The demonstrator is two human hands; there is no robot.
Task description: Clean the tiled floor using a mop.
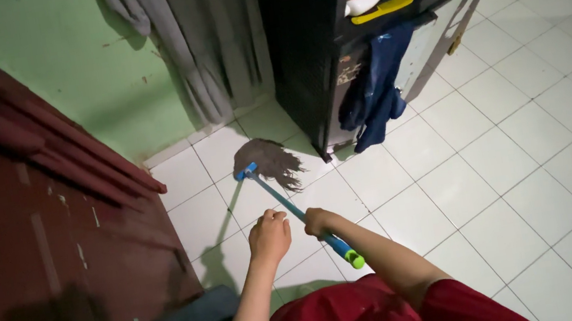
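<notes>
Both hands gripping blue mop (285, 199), white tiles (535, 165) (dark cabinet (306, 49) ahead)

White floor tiles (535, 165) lie open rightward; dark cabinet (310, 48) blocks ahead; red door (26, 227) hems the left.

Under you is a white tiled floor (504, 170). The brown mop head (269, 160) lies flat on the floor, up ahead of your fingers (273, 219), near the green wall. A tall black shelf (306, 49) stands on the floor just past the mop head, to the right of your fingers. A blue cloth (374, 95) hangs from the shelf and reaches down near the tiles.
</notes>
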